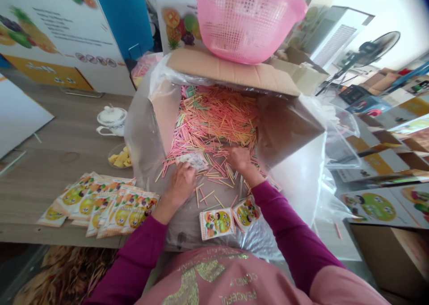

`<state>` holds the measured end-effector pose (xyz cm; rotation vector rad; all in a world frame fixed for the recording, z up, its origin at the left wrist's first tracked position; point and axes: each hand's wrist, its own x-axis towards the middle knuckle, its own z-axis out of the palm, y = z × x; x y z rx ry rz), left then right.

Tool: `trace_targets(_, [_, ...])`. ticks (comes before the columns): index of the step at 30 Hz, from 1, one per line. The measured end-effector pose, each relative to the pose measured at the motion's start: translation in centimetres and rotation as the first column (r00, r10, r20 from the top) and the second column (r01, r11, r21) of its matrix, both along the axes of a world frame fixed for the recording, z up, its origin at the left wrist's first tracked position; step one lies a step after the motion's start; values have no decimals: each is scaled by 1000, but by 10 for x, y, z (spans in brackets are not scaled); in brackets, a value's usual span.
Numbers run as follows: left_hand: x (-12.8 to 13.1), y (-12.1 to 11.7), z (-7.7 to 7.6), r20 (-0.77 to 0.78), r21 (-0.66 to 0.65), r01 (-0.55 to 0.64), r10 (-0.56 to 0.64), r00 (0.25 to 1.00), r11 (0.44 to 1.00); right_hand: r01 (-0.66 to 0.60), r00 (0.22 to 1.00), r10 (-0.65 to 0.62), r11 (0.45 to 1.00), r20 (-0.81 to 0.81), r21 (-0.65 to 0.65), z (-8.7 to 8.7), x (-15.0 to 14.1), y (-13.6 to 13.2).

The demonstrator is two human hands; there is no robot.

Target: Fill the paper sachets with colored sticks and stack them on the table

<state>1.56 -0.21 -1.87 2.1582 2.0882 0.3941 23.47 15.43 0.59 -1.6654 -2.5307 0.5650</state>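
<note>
A cardboard box (284, 126) lined with clear plastic lies tipped toward me, spilling a heap of thin coloured sticks (214, 117) in pink, orange, yellow and green. My left hand (181, 184) is closed on a small clear plastic packet (194, 160) at the near edge of the heap. My right hand (238, 158) rests palm down on the sticks, fingers curled into them. Two printed packets (228, 220) lie on the plastic just in front of me.
A fan of printed packets (100, 204) lies on the wooden table (50, 162) at left. A white lidded pot (111, 119) and a small dish of yellow pieces (120, 158) stand beside the box. A pink basket (246, 21) sits on the box's flap. Boxes crowd the right.
</note>
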Motion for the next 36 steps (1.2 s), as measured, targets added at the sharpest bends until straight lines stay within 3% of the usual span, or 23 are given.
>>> trace_targets(2, [-3,1,-2,-6,61,-9,9,1000,998,134,966,-115,989,-230,66,-1,10,-1])
trace_targets(3, [-3,1,-2,-18,76,-7,8,1000,997,208,903,-168,976,-395,60,-3,14,-2])
trace_targets(5, [-3,1,-2,-42,53,6,-3,999,999,286,677,-268,954,-685,-91,-8,20,-5])
trace_targets(8, [-1,0,-1,-34,-39,14,-15,999,999,129,335,-455,889,-825,-439,-14,20,-13])
trace_targets(10, [-1,-1,0,-5,-72,1,-2,1000,997,-10,219,-532,837,-818,-547,-13,16,-19])
trace_targets(12, [-3,-1,0,18,-87,-15,17,1000,996,-79,145,-559,816,-816,-573,-10,11,-24])
trace_targets(15, [-8,0,-3,30,-90,-21,24,999,996,-137,103,-574,801,-812,-583,-5,1,-28])
trace_targets(20, [-20,3,-11,64,-35,28,-26,998,999,-153,175,-582,781,-794,-606,-6,-12,-27])
trace_targets(27, [-22,5,-20,100,92,-18,9,995,996,-148,204,-421,879,-884,-453,-8,-19,-29])
trace_targets(32, [-18,7,-22,43,83,-44,40,998,996,-147,75,-506,847,-859,-511,-8,-22,-28])
trace_targets(36, [-26,1,-19,48,36,47,-48,998,998,-110,26,-558,823,-830,-557,-13,-29,-24])
